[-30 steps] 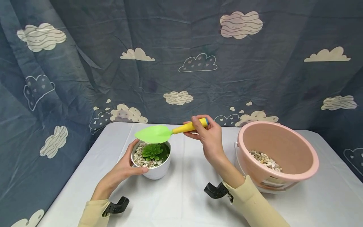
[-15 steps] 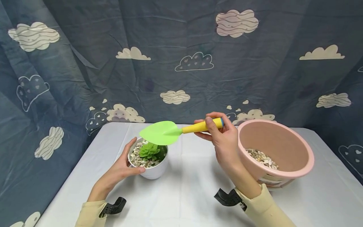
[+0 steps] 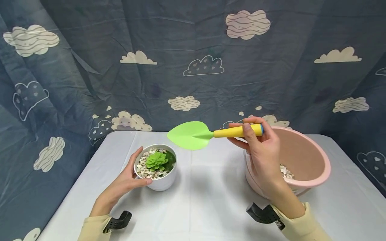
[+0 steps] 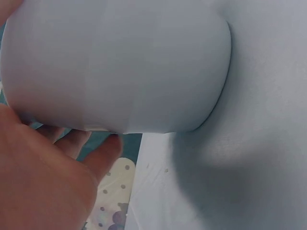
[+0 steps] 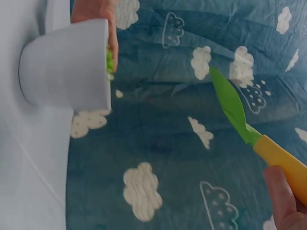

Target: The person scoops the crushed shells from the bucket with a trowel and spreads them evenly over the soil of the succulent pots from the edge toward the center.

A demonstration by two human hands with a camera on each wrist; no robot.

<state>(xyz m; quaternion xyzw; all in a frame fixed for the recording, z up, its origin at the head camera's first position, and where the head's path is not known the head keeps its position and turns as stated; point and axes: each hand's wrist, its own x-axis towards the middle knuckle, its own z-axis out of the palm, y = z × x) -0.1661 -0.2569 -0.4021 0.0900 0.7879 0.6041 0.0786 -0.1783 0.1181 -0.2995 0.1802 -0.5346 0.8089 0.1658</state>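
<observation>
On the left of the head view, my left hand (image 3: 119, 187) holds a white plant pot (image 3: 163, 183), thumb at the near rim and fingers round the far left side. A green succulent (image 3: 156, 161) and pale pebbles (image 3: 144, 168) fill much of the pot; a dark green patch shows at its right. My right hand (image 3: 266, 159) pinches the yellow handle of a hand trowel (image 3: 191, 135), raised above the table, its light green blade pointing left and carrying nothing visible. In the left wrist view the pot wall (image 4: 120, 67) hides some fingertips. The trowel blade (image 5: 229, 101) appears edge-on in the right wrist view.
A pink bucket (image 3: 324, 167) stands on the right, partly behind my right hand, with pebbles (image 3: 285, 171) at its bottom. White cloth (image 3: 199, 201) covers the table. A dark blue cloud-print curtain (image 3: 169, 77) hangs behind it.
My right hand has carried the trowel rightward from above the pot to the space between pot and bucket. The left hand stays on the pot. The view has shifted slightly.
</observation>
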